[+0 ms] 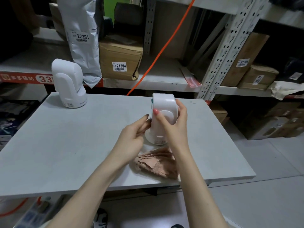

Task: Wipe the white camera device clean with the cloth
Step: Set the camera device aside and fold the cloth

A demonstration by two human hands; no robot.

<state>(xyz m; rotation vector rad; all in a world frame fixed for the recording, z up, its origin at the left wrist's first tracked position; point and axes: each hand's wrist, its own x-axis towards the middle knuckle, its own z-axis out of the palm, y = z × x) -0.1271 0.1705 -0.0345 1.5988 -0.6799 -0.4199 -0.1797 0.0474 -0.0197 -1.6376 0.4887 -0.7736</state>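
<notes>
Standing upright on the surface (65, 145), the white camera device (162, 116) is gripped by the right hand (172, 127); left hand (133, 137) touches it, fingers loosely curled, cloth (156, 163) nearby.

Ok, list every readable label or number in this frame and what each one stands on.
"22201": label on the grey mailer bag.
"21204": label on the cardboard box.
"33", cut off: red shelf strip; its Chinese characters are too blurred.
About "2120", last digit unclear: label on the right box.
Print on both white cameras: too small.
</notes>
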